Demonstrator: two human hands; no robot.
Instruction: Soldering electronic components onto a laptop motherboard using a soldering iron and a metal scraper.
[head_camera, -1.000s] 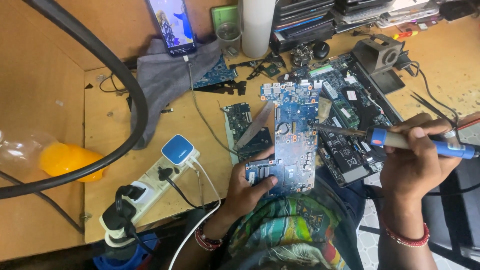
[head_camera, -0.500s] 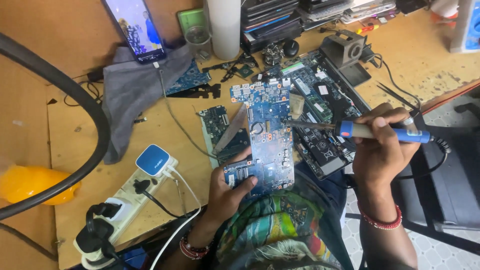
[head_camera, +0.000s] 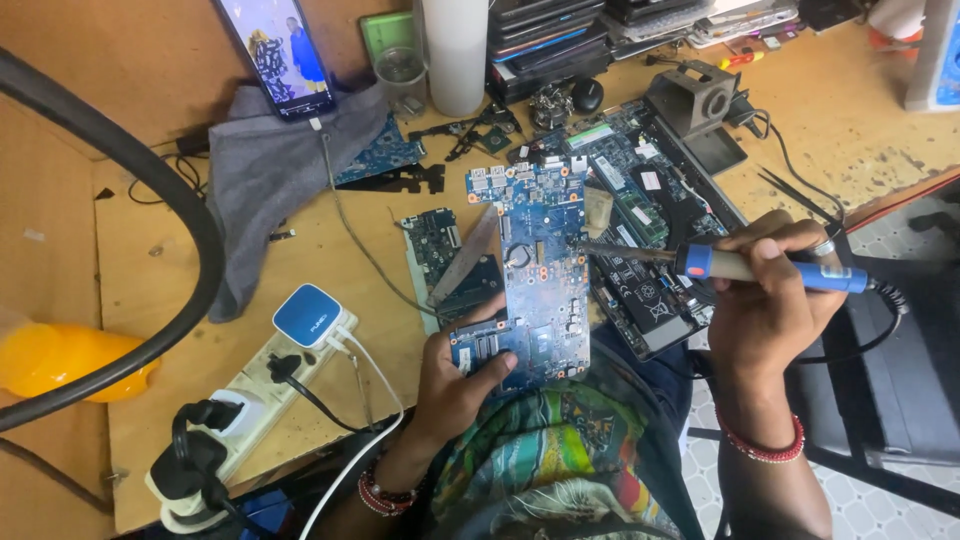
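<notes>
**Here: soldering iron tip on blue board, head view**

Head view. The left hand (head_camera: 455, 375) grips the lower edge of a long blue circuit board (head_camera: 540, 265) at frame centre, thumb over the face, fingers closed underneath. Board is flat and matte, studded with small metallic parts and orange-ringed holes. The right hand (head_camera: 770, 300) is wrapped shut around a soldering iron (head_camera: 745, 266) with a blue collar, tan grip and blue handle; its thin metal tip meets the board's right edge at mid-height.

Just left of the board lies a smaller dark green board (head_camera: 445, 255) with a grey metal strip across it. Right of it, an opened laptop chassis (head_camera: 650, 250) carries white rectangular labels. Upper left: a phone (head_camera: 280, 55) with a lit screen leans above a crumpled grey cloth (head_camera: 270, 180). Lower left: a white power strip (head_camera: 250, 400) holds a glossy blue-and-white adapter (head_camera: 310, 315) and a black plug. A smooth orange object (head_camera: 55, 360) sits at the left edge. The bench (head_camera: 320, 260) is scuffed bare wood. A white cylinder (head_camera: 455, 50) stands top centre.
</notes>
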